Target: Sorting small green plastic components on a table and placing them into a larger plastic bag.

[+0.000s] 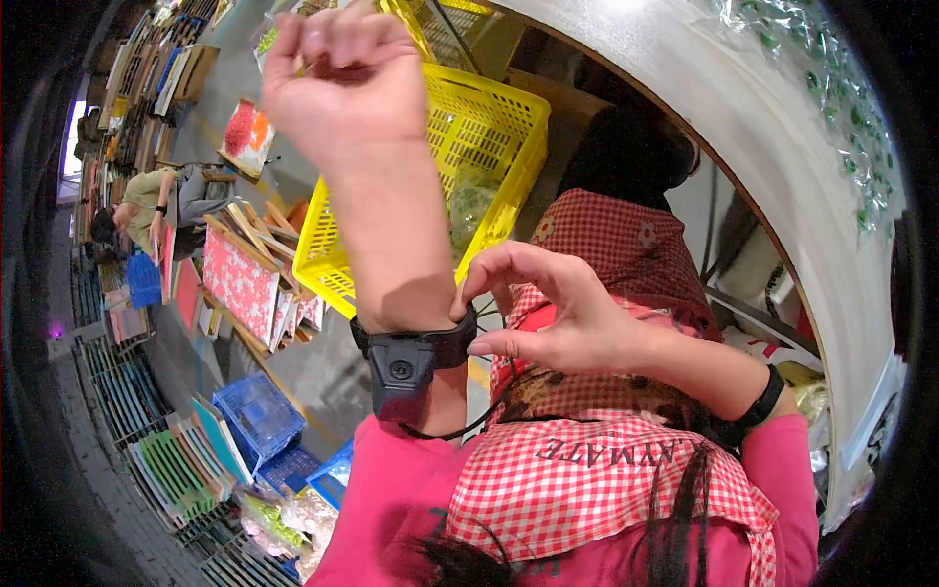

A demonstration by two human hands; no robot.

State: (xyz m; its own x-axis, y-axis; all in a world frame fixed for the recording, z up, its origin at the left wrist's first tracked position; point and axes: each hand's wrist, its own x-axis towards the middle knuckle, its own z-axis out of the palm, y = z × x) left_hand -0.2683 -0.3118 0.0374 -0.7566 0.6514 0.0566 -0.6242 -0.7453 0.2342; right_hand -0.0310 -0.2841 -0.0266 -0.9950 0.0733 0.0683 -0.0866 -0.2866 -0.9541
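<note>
Black strap (453, 346) circles the raised left forearm below the fist, carrying a dark device (402, 377) with a round button or lens on its face. The left hand (347, 93) is curled into a loose fist; whether anything sits inside it I cannot tell. The right hand (572, 318) reaches across to the strap, index finger and thumb bent into a C with their tips at its edge; whether they grip it is unclear. A thin cable (468, 430) trails from the device toward the checked apron (577, 479). Behind the left forearm is a yellow crate (523, 98) with a clear bag (472, 207) inside; to the right curves a pale table (704, 73).
</note>
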